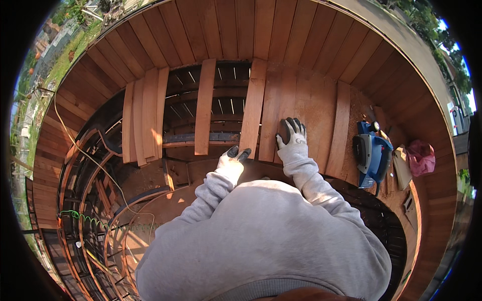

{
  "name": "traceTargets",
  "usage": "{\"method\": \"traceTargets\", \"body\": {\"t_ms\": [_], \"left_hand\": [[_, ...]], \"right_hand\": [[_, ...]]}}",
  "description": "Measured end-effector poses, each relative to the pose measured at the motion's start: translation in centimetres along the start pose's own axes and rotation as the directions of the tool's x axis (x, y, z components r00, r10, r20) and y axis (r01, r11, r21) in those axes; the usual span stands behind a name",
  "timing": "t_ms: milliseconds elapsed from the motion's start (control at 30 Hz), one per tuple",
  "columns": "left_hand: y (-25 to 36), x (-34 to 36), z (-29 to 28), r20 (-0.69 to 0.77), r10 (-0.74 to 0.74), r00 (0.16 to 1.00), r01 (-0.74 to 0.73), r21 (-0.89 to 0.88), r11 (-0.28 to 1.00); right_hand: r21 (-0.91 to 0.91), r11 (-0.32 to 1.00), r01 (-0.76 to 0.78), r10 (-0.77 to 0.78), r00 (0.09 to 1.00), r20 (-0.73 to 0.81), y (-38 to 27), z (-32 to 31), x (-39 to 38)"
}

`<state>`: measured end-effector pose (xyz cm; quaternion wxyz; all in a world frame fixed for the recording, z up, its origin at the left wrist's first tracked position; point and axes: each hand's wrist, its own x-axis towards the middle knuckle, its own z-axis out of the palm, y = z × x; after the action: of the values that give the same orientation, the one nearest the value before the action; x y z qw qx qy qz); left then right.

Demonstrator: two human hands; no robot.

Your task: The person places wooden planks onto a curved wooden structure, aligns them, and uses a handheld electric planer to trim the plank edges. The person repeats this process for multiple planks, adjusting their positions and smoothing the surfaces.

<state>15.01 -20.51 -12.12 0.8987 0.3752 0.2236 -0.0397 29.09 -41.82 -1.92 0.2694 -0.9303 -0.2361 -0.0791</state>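
Observation:
Both my hands wear pale gloves with dark fingertips. My left hand (234, 161) grips the near end of a loose wooden plank (253, 108), which slants slightly over the dark frame. Just to its right, my right hand (292, 134) lies flat with fingers spread on the closely laid seat planks (311, 118), which carry sawdust. Another single plank (205, 108) lies across the frame to the left, with gaps on both sides of it. Parts of the left fingers are hidden against the plank's end.
A blue electric planer (371, 154) sits on the right, near a pink cloth or bag (420, 157) and wood offcuts (401, 168). Several planks (145, 118) lie side by side at left. Curved slatted backrest (236, 30) rises behind. A thin hose (118, 185) and green coiled cord (93, 219) cross the left frame.

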Motion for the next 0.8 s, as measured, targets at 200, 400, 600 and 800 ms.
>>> {"method": "traceTargets", "body": {"t_ms": [200,400,600,800], "left_hand": [[14.3,-9.0,4.4,-0.020,0.319,0.948,-0.250,0.577,0.778],[23.8,-10.3,2.5,0.127,0.628,0.767,-0.509,0.717,0.477],[28.4,-1.0,4.2,-0.234,0.693,0.682,-0.622,0.314,0.718],[25.9,5.6,11.2,-0.410,0.432,0.804,-0.474,-0.003,0.880]], "right_hand": [[0.707,0.685,-0.178,0.265,0.964,-0.013,4.0,-0.8,2.8],[0.990,-0.100,-0.102,0.221,0.968,0.122,8.9,-8.0,8.4],[0.902,0.322,-0.287,0.194,0.953,0.234,4.4,-11.7,0.8],[0.968,0.226,-0.108,0.343,0.939,0.025,1.4,-10.1,-4.2]]}}
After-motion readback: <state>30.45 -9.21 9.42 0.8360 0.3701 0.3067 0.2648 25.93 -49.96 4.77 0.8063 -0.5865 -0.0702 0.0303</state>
